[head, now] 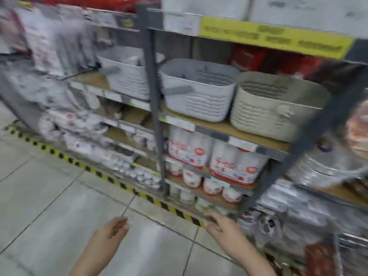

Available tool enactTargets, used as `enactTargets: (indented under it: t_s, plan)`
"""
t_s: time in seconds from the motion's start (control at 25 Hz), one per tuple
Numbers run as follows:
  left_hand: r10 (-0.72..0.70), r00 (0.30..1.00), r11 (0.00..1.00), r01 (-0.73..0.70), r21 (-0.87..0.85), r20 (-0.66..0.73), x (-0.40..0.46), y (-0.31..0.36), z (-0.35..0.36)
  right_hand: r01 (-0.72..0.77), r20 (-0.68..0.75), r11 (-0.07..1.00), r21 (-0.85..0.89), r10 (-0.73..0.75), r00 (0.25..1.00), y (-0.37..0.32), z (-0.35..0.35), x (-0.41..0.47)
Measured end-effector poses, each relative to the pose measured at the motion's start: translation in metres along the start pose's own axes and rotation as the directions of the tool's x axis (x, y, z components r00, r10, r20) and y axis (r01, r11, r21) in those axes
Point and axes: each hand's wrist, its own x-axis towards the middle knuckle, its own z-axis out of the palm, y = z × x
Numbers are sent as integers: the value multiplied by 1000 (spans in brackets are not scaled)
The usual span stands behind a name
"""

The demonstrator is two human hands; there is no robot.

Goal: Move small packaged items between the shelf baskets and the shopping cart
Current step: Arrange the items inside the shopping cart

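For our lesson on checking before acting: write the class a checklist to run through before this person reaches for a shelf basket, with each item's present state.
1. Left hand free: ok, fingers relaxed, holding nothing.
2. Right hand free: ok, nothing held.
3. Baskets in view: ok, grey basket and beige basket stand side by side on the shelf.
4. Basket contents: cannot tell, image blurred.
5. Shopping cart located: cannot tell, not in view.

Probably a shop: stocked shelves (pixel 219 132).
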Motion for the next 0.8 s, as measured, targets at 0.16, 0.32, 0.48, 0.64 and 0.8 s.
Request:
enactTargets:
  t_s: [0.16, 0.32, 0.48, 0.64, 0.8]
  plan:
    - [-123, 985, 991, 115, -68, -123, 4, -52, -104, 127, 79, 992, -6, -126, 989, -108, 62, 62]
    - [-88, 980, 996, 82, -42, -178, 42, -68, -172, 213, 84, 977, 3, -213, 973, -183, 90, 97]
    - [32, 989, 999, -33, -8, -141, 100, -43, -195, 199, 58, 980, 13, -200, 978, -210, 86, 131]
    - [126, 990, 991, -128, -28, -62, 164, -1, -202, 166, 14, 986, -29, -165, 986, -229, 65, 180]
    - [134, 990, 990, -137, -45, -53, 232, 25, -236, 197, -12, 979, -41, -198, 980, -274, 40, 247]
